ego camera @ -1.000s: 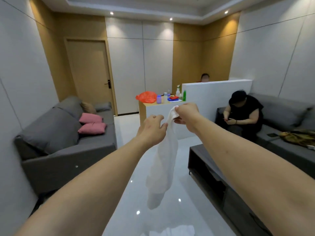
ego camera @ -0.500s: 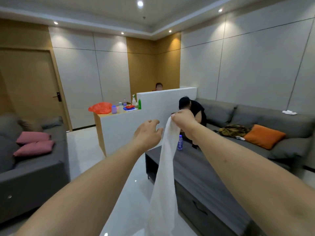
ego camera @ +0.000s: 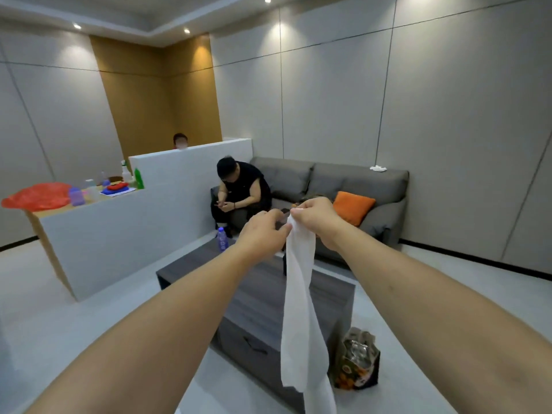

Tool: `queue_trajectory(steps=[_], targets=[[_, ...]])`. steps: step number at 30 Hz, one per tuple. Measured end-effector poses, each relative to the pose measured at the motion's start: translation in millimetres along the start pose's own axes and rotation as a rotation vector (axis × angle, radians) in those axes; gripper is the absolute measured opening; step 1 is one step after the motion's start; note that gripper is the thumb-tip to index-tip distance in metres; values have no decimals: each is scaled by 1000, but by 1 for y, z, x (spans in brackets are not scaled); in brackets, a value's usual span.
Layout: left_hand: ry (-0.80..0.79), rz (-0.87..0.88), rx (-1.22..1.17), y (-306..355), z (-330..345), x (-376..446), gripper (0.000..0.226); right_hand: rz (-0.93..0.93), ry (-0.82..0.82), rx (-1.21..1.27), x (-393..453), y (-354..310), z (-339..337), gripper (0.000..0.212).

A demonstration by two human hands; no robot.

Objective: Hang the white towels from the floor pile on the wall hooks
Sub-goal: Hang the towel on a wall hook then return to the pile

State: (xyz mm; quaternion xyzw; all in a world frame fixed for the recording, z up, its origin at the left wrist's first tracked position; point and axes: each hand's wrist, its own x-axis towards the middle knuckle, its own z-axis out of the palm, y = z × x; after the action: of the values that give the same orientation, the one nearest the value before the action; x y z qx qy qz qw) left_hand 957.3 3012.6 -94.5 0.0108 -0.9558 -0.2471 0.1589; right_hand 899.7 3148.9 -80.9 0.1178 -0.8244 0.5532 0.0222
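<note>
A long white towel (ego camera: 300, 312) hangs straight down in front of me, over the dark coffee table. My right hand (ego camera: 318, 221) pinches its top edge at chest height. My left hand (ego camera: 264, 231) is right beside it, fingers curled at the same top corner and touching the cloth. Another small white cloth (ego camera: 378, 168) lies on the sofa's backrest by the wall. I see no wall hooks and no floor pile in this view.
A dark coffee table (ego camera: 260, 282) with a water bottle (ego camera: 221, 239) stands straight ahead, a bag (ego camera: 357, 361) on the floor at its right corner. A person sits on the grey sofa (ego camera: 385, 186). A white counter (ego camera: 119, 231) with bottles is on the left.
My view has swung to the right, from the door and left sofa toward the right wall and sofa. My left hand let go briefly, then came back to the towel's top.
</note>
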Motion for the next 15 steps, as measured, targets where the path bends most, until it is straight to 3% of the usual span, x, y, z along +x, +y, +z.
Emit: queue_trajectory(steps=[8, 15], targets=[[-181, 188, -155, 77, 86, 86, 44, 101, 109, 22, 49, 66, -96, 15], [-242, 280, -217, 125, 148, 194, 15, 115, 194, 64, 132, 112, -163, 14]])
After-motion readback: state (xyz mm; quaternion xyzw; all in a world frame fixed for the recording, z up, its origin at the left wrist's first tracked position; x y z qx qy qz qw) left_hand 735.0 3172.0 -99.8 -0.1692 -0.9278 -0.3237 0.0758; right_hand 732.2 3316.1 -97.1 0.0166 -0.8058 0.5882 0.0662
